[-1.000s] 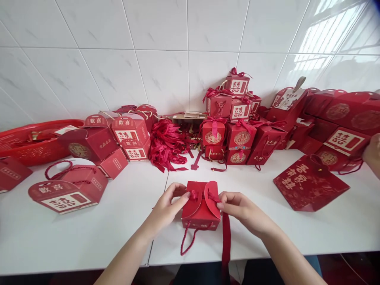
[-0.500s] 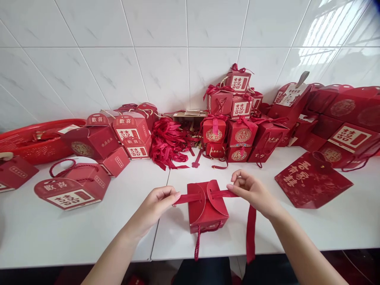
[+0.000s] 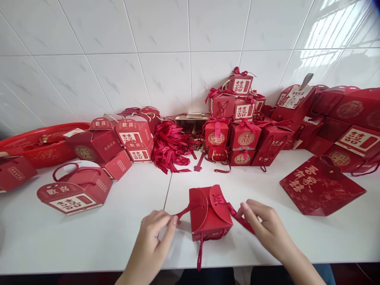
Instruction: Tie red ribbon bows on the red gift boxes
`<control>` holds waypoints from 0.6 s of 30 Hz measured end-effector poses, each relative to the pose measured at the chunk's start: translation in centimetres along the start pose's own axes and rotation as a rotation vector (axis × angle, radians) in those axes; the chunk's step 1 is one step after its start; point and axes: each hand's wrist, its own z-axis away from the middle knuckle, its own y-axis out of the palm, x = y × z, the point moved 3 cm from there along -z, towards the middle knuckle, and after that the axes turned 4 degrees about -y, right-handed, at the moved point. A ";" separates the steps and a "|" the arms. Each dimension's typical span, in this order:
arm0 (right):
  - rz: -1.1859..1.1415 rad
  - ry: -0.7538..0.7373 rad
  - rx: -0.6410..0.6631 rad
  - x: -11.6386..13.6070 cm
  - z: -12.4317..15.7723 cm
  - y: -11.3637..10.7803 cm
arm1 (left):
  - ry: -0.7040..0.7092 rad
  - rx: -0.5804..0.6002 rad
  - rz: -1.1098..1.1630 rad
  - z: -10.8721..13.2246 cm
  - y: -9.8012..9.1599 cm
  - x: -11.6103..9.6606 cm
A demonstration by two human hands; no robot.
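A small red gift box (image 3: pixel 204 215) stands on the white table in front of me, its two rounded top flaps folded over. A dark red ribbon (image 3: pixel 194 204) runs through slots in the flaps and comes out at both sides. My left hand (image 3: pixel 154 237) pinches the ribbon's left end, low beside the box. On the other side my right hand (image 3: pixel 265 227) has its fingers closed on the right part of the ribbon, whose tail slants down to the table. A twisted red cord handle (image 3: pixel 200 253) hangs from the box's near side toward the table edge.
Behind lies a heap of red ribbons (image 3: pixel 169 146). Finished-looking boxes with bows (image 3: pixel 245 134) are stacked right of it. More boxes (image 3: pixel 135 132), a lone handled box (image 3: pixel 74 194) and a red basket (image 3: pixel 53 158) stand left. A flat red box (image 3: pixel 322 186) lies right.
Both hands have come down and nearer to me, still holding the ribbon. The ribbon's sides now slope downward, and its long right tail no longer hangs over the table edge.
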 end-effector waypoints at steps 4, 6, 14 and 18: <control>-0.090 0.124 0.223 0.6 0.9 1.9 | -0.018 0.191 0.009 0.8 1.5 -1.6; -0.216 0.182 0.161 0.6 0.7 2.5 | -0.116 0.116 0.147 0.5 1.9 -1.7; -1.315 0.442 -0.286 0.1 -0.4 4.2 | -0.501 0.032 1.626 -1.2 3.2 -0.9; -1.408 0.476 -0.427 0.6 -0.8 3.8 | -0.634 -0.148 1.757 -1.4 3.2 -0.6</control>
